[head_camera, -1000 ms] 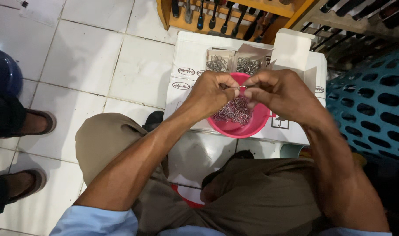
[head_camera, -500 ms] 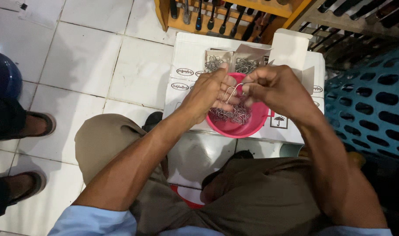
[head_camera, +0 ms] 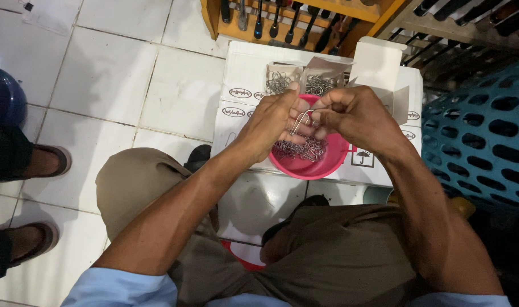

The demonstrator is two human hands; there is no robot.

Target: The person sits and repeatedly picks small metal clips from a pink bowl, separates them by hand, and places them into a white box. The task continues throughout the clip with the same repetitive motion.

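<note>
My left hand (head_camera: 269,122) and my right hand (head_camera: 355,116) meet above a pink bowl (head_camera: 322,164) that holds a heap of metal paper clips (head_camera: 300,149). Both hands pinch one silver paper clip (head_camera: 299,121) between their fingertips, held just over the bowl. The bowl sits on a white cardboard carton (head_camera: 245,77). Behind it, two small open boxes of paper clips (head_camera: 299,79) stand side by side on the carton.
A wooden rack of screwdrivers (head_camera: 282,20) stands beyond the carton. A blue perforated plastic basket (head_camera: 487,136) is at the right. Another person's sandalled feet (head_camera: 35,162) rest on the white tiled floor at the left. My knees in brown trousers frame the carton.
Both hands have lifted slightly from the heap in the bowl, and a single clip is now held up between the fingertips.
</note>
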